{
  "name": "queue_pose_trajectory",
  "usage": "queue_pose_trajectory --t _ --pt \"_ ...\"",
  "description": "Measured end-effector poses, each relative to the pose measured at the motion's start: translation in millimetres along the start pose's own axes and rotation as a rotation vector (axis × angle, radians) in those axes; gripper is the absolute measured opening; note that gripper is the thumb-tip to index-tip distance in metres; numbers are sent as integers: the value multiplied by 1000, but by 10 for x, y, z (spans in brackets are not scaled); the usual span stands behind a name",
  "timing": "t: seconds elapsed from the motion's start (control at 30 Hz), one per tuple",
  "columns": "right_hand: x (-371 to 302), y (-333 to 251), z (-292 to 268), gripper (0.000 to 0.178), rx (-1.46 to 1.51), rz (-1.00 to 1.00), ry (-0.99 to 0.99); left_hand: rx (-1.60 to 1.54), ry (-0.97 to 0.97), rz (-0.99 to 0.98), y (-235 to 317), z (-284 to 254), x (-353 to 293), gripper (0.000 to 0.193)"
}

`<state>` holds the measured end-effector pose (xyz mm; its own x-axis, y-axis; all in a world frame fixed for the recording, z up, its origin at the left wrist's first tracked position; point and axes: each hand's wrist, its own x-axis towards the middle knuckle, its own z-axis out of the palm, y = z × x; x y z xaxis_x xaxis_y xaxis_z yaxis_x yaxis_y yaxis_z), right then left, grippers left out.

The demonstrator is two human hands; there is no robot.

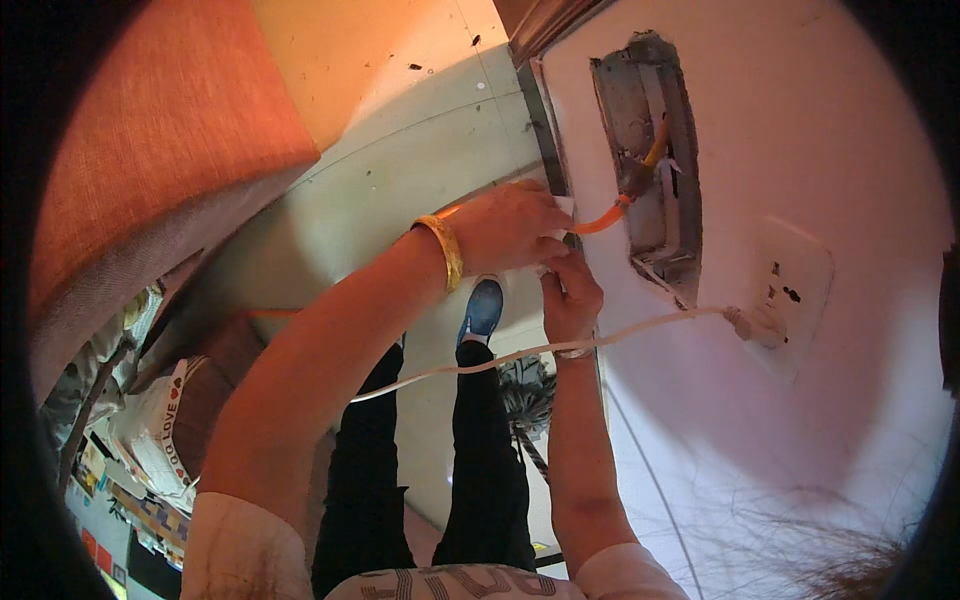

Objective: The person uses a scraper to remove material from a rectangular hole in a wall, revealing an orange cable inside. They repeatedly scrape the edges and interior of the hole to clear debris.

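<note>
An orange cable (602, 219) runs out of a rough rectangular opening in the wall, past a dark wrapped section (634, 178), to my left hand (512, 228). That hand wears a gold bangle and is closed around the cable; a small white piece (564, 206) shows by its fingers. My right hand (574, 300) sits just below, fingertips pinched together against the left hand's fingers. What it pinches is mostly hidden. A short orange stretch shows behind my left wrist.
The wall opening (668, 215) has a ragged edge. A white cord (520, 352) crosses over my right wrist to a plug (762, 325) in a wall socket (812, 285). An orange-covered piece of furniture (180, 130) stands left. A dark bristly thing (527, 392) lies on the floor near my feet.
</note>
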<state>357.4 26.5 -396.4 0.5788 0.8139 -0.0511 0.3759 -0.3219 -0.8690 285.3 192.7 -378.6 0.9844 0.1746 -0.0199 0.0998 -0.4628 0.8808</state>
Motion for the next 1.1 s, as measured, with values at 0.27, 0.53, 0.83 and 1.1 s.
queue_pose_trajectory --t 0.27,0.53,0.83,1.1 --pt "-44 -63 79 31 -7 128 97 -448 -152 -481 -109 29 -74 30" --pt "-1220 17 737 26 429 584 176 103 285 -46 -443 14 583 25" --pt "-1386 157 1274 24 219 514 -182 254 215 453 -638 328 1064 25" --pt "-1224 86 1353 27 298 531 -329 71 375 405 -729 547 1190 24"
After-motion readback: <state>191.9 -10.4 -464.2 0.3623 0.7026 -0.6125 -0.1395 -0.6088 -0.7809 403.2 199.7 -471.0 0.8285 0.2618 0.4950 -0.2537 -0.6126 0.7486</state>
